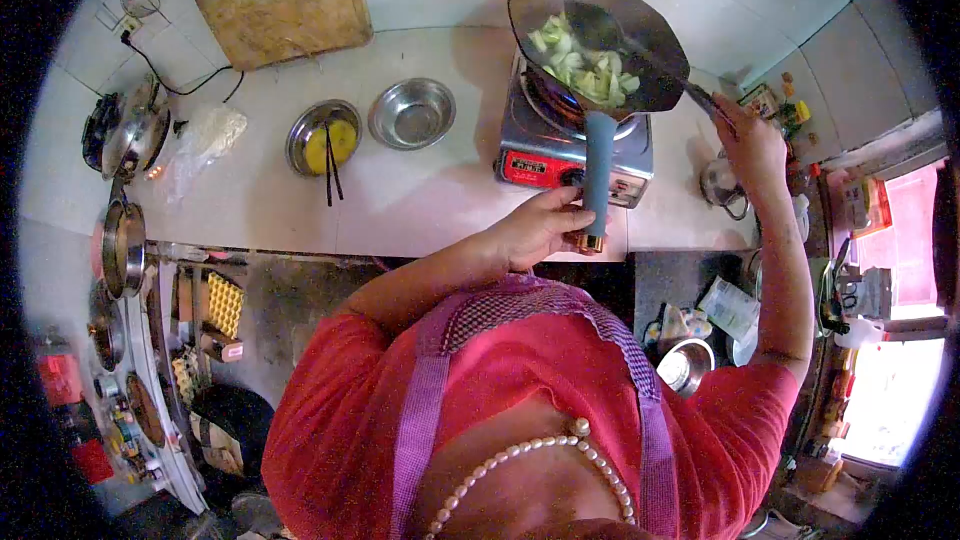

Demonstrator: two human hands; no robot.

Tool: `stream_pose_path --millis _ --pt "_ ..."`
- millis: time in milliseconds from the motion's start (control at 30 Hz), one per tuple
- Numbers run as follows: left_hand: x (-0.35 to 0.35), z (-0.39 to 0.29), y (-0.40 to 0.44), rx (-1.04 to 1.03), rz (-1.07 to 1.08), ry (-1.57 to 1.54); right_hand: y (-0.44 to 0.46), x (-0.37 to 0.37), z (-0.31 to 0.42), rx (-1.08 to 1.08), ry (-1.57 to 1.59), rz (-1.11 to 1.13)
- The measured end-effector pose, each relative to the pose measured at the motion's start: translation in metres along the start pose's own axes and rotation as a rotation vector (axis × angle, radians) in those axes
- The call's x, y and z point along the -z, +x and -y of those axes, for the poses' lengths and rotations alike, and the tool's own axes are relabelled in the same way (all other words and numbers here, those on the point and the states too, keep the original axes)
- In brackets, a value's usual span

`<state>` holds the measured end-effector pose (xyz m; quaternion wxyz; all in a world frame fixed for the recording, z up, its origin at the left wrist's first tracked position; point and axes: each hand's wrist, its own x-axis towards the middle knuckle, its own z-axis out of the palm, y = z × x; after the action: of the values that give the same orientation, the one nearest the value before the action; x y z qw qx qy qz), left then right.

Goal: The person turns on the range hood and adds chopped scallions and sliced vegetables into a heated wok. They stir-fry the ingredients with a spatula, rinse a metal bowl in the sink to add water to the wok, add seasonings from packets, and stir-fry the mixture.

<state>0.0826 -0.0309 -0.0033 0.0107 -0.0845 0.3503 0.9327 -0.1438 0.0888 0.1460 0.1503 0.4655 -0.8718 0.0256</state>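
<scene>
A dark wok point(655, 35) sits tilted over the lit gas stove point(515, 125), its blue-grey handle point(599, 165) pointing toward me. My left hand point(545, 227) is closed around the lower end of that handle. Pale green chopped vegetables point(590, 70) lie along the left and near side of the wok. My right hand point(750, 143) grips the handle of a dark spatula point(595, 27), whose blade is inside the wok beside the vegetables.
Left of the stove stand an empty-looking metal bowl point(413, 114) and another bowl point(298, 145) with yellow liquid and chopsticks point(331, 165). A cutting board point(285, 2) leans on the wall. A metal jug point(718, 183) and bottles stand at right. Pans point(124, 250) line the left.
</scene>
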Motion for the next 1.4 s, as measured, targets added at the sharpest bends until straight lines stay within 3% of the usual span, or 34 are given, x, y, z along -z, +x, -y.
stream_pose_path --millis 167,200,300,333,400,433,567,667,767,867,967,1000,1100,1167,1300,1400 --pt "0.002 0.001 -0.001 -0.019 0.031 -0.021 0.031 -0.033 -0.002 0.048 -0.228 -0.094" --pt "-0.002 -0.002 -0.003 -0.009 0.022 -0.030 0.032 -0.034 0.004 0.056 -0.291 0.005" --pt "0.001 -0.003 -0.002 -0.004 0.035 -0.004 0.020 -0.023 -0.001 0.211 -0.333 0.023" --pt "0.002 -0.004 -0.002 -0.010 0.031 0.002 0.014 0.006 0.000 0.124 -0.377 0.128" --pt "0.001 -0.002 -0.003 -0.019 0.019 0.004 0.004 0.057 -0.006 0.114 -0.451 0.136" --pt "0.003 -0.001 -0.003 -0.011 0.025 -0.008 -0.005 0.089 0.004 -0.043 -0.227 0.158" --pt "0.004 -0.003 0.000 0.016 0.032 -0.020 -0.027 0.124 -0.028 -0.018 -0.331 0.218" --pt "0.004 -0.002 0.000 -0.002 0.041 -0.008 -0.033 0.093 -0.011 0.019 -0.349 0.182" --pt "0.000 -0.004 -0.002 -0.007 0.024 0.028 -0.020 0.017 -0.033 0.065 -0.412 -0.011" --pt "-0.001 -0.006 -0.003 0.003 -0.002 0.049 -0.015 0.018 -0.030 -0.058 -0.229 -0.047" --pt "-0.003 -0.006 -0.004 -0.014 -0.008 0.019 -0.009 0.015 -0.041 -0.270 -0.189 0.060" --pt "-0.003 -0.005 -0.004 -0.014 -0.017 0.014 -0.006 -0.003 -0.058 -0.185 -0.230 0.032" --pt "-0.004 -0.005 -0.005 -0.019 -0.009 0.039 0.006 -0.073 -0.088 -0.144 0.267 0.047" --pt "-0.003 -0.006 -0.007 -0.022 0.008 0.047 0.011 -0.089 -0.067 -0.352 0.669 0.289" --pt "-0.001 -0.005 -0.005 -0.018 0.011 0.032 0.006 -0.057 -0.028 -0.419 0.982 0.336" --pt "-0.003 -0.004 -0.005 -0.028 -0.017 0.043 -0.001 -0.027 -0.024 -0.421 0.958 0.271"
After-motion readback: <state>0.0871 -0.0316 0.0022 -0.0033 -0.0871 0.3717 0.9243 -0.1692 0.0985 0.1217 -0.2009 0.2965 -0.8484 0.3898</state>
